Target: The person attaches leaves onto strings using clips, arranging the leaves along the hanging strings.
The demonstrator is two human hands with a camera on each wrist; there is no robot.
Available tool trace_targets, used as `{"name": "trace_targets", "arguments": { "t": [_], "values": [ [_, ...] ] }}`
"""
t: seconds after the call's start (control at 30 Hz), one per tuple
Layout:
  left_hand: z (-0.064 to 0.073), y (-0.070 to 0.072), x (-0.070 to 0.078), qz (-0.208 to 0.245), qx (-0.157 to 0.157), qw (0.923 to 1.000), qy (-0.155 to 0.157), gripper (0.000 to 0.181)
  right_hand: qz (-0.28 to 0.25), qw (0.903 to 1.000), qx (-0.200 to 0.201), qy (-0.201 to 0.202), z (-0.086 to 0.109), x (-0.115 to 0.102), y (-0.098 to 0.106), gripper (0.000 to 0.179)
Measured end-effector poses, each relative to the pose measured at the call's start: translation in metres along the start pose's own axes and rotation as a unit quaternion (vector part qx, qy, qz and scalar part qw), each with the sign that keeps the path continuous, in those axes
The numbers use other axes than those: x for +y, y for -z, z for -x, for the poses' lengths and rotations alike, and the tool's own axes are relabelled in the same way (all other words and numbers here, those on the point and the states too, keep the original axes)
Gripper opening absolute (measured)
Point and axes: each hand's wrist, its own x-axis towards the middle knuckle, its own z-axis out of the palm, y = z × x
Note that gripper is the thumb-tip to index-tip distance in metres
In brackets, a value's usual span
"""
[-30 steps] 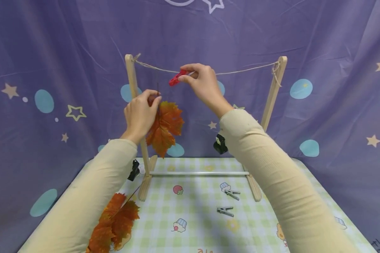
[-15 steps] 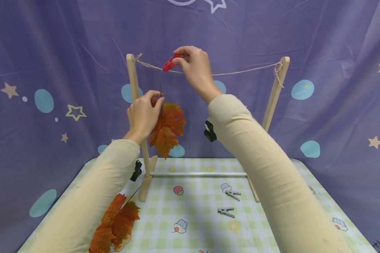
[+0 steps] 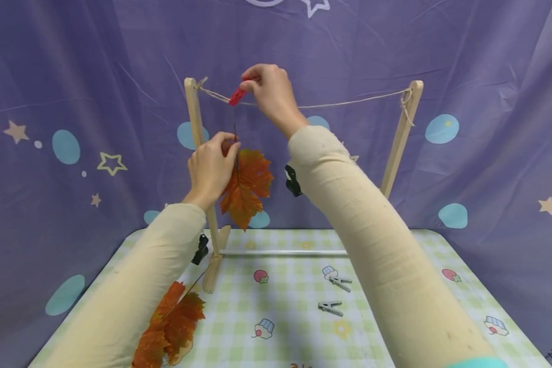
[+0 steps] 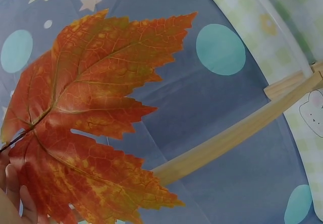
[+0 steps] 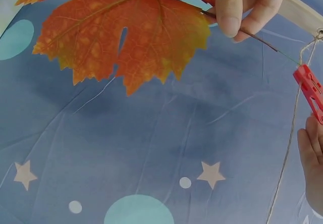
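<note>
My left hand (image 3: 211, 166) pinches the stem of an orange-red artificial maple leaf (image 3: 248, 186), which hangs below the fingers beside the left post. Its broad, jagged blade (image 4: 86, 93) fills much of the left wrist view. Higher up, my right hand (image 3: 276, 94) grips a red clothespin (image 3: 237, 95) between thumb and fingers, right at the twine (image 3: 349, 103). Seen from the right wrist, the clothespin (image 5: 308, 85) has its tip over the twine, and the stem's thin greenish end reaches up to that tip. The right hand (image 5: 313, 153) shows only partly there.
A wooden stand carries the twine between its left post (image 3: 194, 112) and right post (image 3: 402, 133), with a white crossbar (image 3: 285, 252) low down. On the checked tablecloth (image 3: 294, 332) lie two grey clothespins (image 3: 332, 307) and more maple leaves (image 3: 181, 317). A purple curtain (image 3: 119, 92) stands behind.
My right hand has carried the red clothespin up and left, from just under the twine to the twine above the stem. The left hand, with the leaf, has shifted slightly right.
</note>
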Motion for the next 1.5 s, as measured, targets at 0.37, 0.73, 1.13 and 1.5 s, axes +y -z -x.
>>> {"name": "trace_targets", "arguments": {
  "t": [0.37,0.73,1.13,1.5],
  "values": [
    [0.005,-0.004,-0.004,0.015,-0.005,0.9999,0.006,0.028,0.008,0.9986,-0.052,0.002,-0.002,-0.003,0.006,0.027],
    [0.007,-0.004,-0.008,0.012,-0.003,0.9999,-0.006,0.027,0.073,0.9904,-0.108,0.046,-0.003,-0.008,0.005,0.027],
    [0.006,-0.005,-0.009,0.01,0.004,0.9999,-0.012,0.025,0.134,0.9779,-0.141,0.076,-0.002,-0.012,0.007,0.026],
    [0.004,-0.004,-0.011,0.01,-0.001,0.9999,0.002,0.026,0.115,0.978,-0.159,0.072,0.0,-0.011,0.006,0.032]
  ]
}}
